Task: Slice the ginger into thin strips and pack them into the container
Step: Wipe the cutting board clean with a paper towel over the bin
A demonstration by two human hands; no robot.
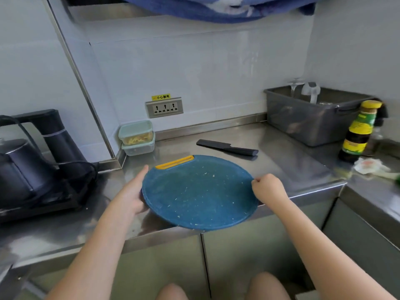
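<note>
A round blue cutting board (199,191) with a yellow handle slot lies on the steel counter, its near edge hanging over the counter front. Small pale ginger scraps dot it. My left hand (134,191) holds the board's left rim, index finger stretched along the edge. My right hand (267,187) pinches the right rim with curled fingers. A black knife (227,147) lies on the counter behind the board. At the back left, a lidded clear container (136,133) holding yellow ginger strips sits stacked on a second container (138,148).
A black kettle (23,167) on its base with a cord fills the left counter. A grey bin (311,115) with glassware stands at the back right, a sauce bottle (357,133) and crumpled wrapper (368,165) beside it. A wall socket (164,107) is behind.
</note>
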